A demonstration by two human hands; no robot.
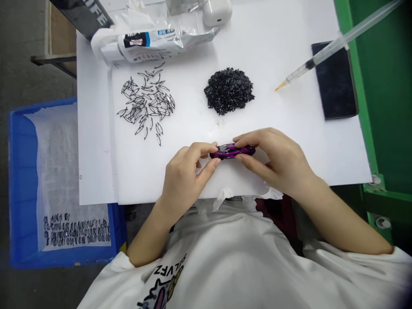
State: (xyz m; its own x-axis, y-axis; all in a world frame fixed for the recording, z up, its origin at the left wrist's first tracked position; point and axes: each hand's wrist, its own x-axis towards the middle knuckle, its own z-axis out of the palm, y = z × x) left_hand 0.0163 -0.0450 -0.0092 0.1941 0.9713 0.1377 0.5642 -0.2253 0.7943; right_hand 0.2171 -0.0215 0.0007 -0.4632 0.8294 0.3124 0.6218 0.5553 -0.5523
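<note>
Both hands are pinched shut on a little purple toy car [232,151], left hand [185,174] at one end, right hand [273,161] at the other, held just over the white board [289,141]. Beyond the grip sits a pile of black bits [229,90] (thin wire-like pieces [146,103] further left), syringe [334,45] off right.

I'm seeing both hands bare, no gloves, rings or watch: left hand [183,171], right hand [277,161]. Forearms are showing uncovered too. Person's wearing a white short-sleeve tee [244,257], loose fit, w/ a cartoon graphic [161,292] in black, pink & yellow plus black lettering on the front, partly cut off at frame edge.
</note>
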